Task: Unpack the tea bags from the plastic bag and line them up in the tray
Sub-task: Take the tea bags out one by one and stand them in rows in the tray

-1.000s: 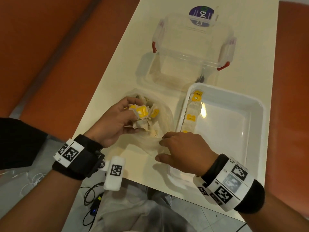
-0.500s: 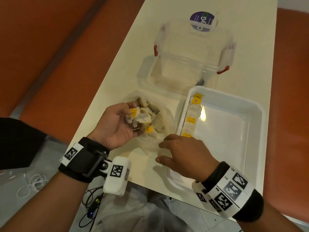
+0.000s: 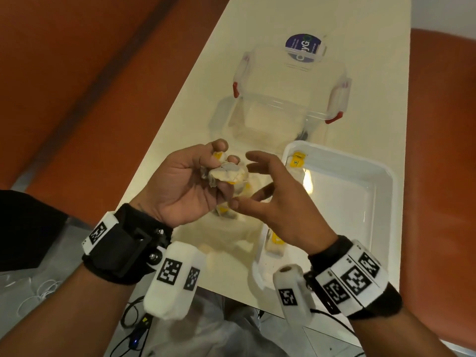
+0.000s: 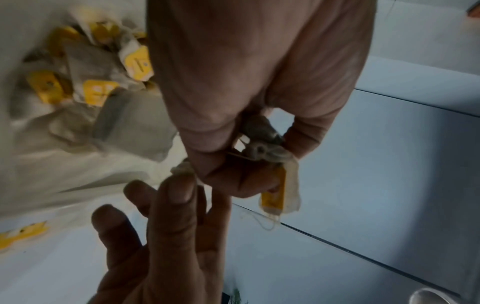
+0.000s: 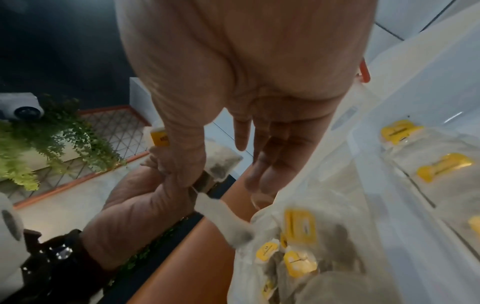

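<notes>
The left hand (image 3: 185, 186) is raised above the table (image 3: 195, 81), fingers curled round a small clump of tea bags (image 3: 228, 173) with yellow tags. Just beneath it, the plastic bag (image 5: 306, 253) lies on the table with more tea bags inside. The right hand (image 3: 273, 199) faces the clump with fingers spread; in the left wrist view one fingertip (image 4: 179, 185) touches a corner of a bag, though whether it pinches that corner cannot be told. Further right, the white tray (image 3: 381, 191) holds a row of bags along its left wall. The step in hand is probably separating one bag from the clump. Pinch a single bag by its paper edge, hold the clump firm, draw slowly so strings and tags do not tangle, then lay it next in the row. A clear box (image 3: 288, 99) stands behind.
</notes>
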